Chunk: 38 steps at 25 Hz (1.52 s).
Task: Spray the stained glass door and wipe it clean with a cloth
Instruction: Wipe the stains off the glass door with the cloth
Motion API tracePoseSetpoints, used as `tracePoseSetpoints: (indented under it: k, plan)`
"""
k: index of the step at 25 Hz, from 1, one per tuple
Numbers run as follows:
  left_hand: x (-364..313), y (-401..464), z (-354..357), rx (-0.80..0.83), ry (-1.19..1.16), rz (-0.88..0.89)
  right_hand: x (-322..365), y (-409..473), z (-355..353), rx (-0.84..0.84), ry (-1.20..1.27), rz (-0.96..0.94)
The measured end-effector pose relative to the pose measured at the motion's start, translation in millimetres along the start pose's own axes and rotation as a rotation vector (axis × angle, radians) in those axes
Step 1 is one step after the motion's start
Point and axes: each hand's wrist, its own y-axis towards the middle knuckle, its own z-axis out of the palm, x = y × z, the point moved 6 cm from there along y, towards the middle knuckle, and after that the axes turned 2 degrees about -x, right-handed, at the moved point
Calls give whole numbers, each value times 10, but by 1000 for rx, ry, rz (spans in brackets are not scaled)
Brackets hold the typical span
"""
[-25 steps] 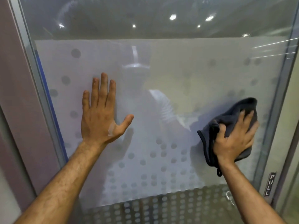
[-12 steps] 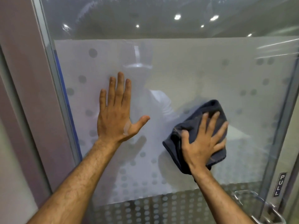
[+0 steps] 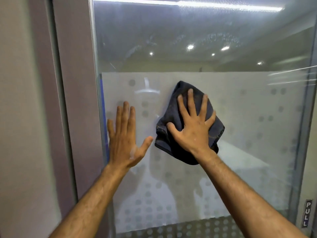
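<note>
- Currently, from the head camera, I see both bare hands up against the glass door (image 3: 240, 117), which fills most of the view.
- Left hand (image 3: 124, 140): flat on the pane, fingers straight and close together, thumb splayed out to the right. It grips nothing. It sits just beside the door's left edge, where a blue strip (image 3: 103, 114) runs down the glass.
- Right hand (image 3: 193, 129): fingers fanned wide, palm pressing a dark grey cloth (image 3: 173, 115) against the glass. Not a closed grasp; the cloth is pinned under the spread hand.
- Cloth is bunched, folds showing at its left side, a corner poking up above the fingertips and a lobe hanging below the wrist.
- Hands are apart but near; the left thumb tip nearly reaches the cloth's lower left edge. I cannot tell whether they touch.
- Cloth lies on the frosted band (image 3: 248, 152), near its upper edge. That band carries a dotted pattern, denser toward the bottom.
- Above the band the glass is clear, with whitish smears and streaks (image 3: 214, 38) and reflected ceiling lights (image 3: 190, 47).
- A vertical PULL label (image 3: 307, 213) sits on the frame at lower right.
- Grey door frame (image 3: 75, 100) stands at left.
</note>
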Motion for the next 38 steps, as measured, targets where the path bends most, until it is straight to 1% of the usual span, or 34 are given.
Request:
tracePoseSetpoints:
  k: [2, 6, 11, 14, 17, 19, 22, 25, 27, 32, 35, 38]
  plan:
    - [141, -24, -3, 18, 63, 5, 160, 76, 10, -17, -8, -20]
    - [181, -62, 52, -2, 151, 78, 434, 138, 77, -85, -47, -78]
    - [208, -68, 98, 20, 86, 78, 842, 262, 99, -114, -35, -219]
    - [202, -64, 81, 18, 53, 68, 1081, 560, 43, -83, -15, -366]
    - [212, -60, 70, 4, 108, 59, 1131, 802, -48, -82, -44, -482]
    - [212, -63, 73, 1, 158, 57, 1021, 847, -93, -119, -56, -466]
    - [208, -62, 77, 12, 191, 61, 756, 676, -95, -187, -66, -331]
    - [189, -72, 60, 18, 154, 85, 564, 303, 19, -187, -82, -229]
    - [169, -79, 44, 19, 120, 109, 515, 60, 123, -140, -93, -242]
    - [205, -88, 36, 38, 63, 112, 500, -638, 363, -8, -103, -415]
    - [207, -91, 60, 63, 126, 134, 418, -963, 435, 58, -87, -396]
    - [218, -81, 58, 61, 122, 99, 318, -1189, 421, 117, -46, -373]
